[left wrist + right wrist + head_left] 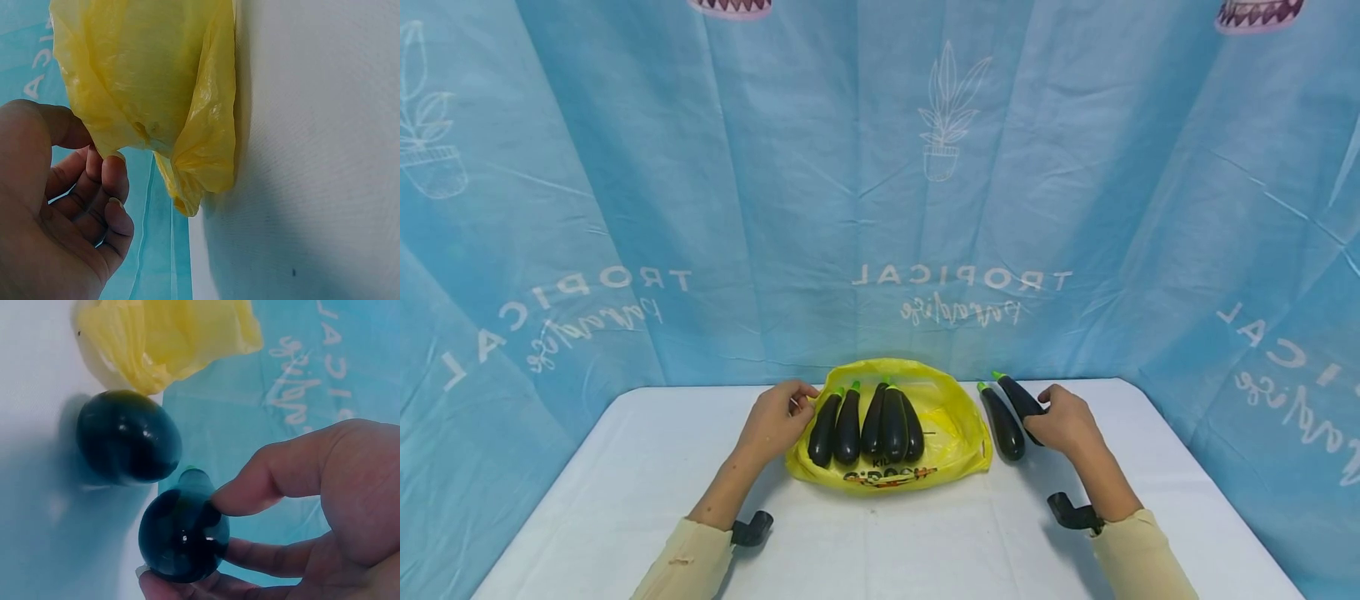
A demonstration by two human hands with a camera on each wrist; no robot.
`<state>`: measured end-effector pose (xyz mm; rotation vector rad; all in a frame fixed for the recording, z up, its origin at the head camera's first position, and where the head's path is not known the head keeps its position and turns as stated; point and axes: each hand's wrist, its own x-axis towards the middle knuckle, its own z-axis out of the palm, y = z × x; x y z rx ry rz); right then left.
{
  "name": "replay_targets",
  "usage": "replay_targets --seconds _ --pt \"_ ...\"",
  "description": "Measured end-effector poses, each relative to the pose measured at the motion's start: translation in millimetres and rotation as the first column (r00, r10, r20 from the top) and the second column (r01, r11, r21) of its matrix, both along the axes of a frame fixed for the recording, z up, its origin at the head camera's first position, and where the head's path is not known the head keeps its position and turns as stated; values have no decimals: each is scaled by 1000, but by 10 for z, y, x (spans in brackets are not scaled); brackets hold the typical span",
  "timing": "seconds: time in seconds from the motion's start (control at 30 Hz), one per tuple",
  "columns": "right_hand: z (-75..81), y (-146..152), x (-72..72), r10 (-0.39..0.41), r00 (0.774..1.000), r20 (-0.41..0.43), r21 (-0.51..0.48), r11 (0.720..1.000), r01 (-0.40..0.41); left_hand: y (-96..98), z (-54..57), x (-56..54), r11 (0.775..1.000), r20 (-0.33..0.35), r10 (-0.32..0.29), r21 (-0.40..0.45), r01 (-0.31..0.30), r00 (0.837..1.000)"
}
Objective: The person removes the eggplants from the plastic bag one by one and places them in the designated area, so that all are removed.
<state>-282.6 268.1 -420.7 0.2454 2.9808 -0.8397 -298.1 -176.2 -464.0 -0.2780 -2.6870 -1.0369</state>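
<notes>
Five eggplants are lying side by side in an open yellow bag, and I'm seeing their green stems pointing away from the person, toward the blue curtain; their long axes are fanning slightly, drawing closer at the stem ends. On the white table, just right of the bag, a loose eggplant is slanting, stem to the far left, blunt end nearer. Beside it, the right hand is gripping another eggplant, the held one, near its blunt end, thumb against fingers; its axis is tilting more sideways, stem also pointing far left. From the right wrist, I'm looking almost straight at that rounded end. The left hand is pinching the bag's left edge between thumb and fingertips.
</notes>
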Motion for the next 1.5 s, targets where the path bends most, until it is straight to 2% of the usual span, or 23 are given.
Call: replay_targets --seconds 0.47,0.93,1.1,1.5 --pt "-105 76 -58 10 997 75 31 999 -12 0 -3 -5 1000 8 -2 3 2 1000" --pt "-111 45 -62 23 987 157 34 999 -29 -3 5 -4 1000 12 -6 10 6 1000" --pt "-73 24 -39 24 990 141 59 998 -32 -4 1 -2 1000 14 -4 8 4 1000" --pt "146 -136 120 62 998 18 87 994 -64 4 2 5 1000 16 -8 -1 8 1000"
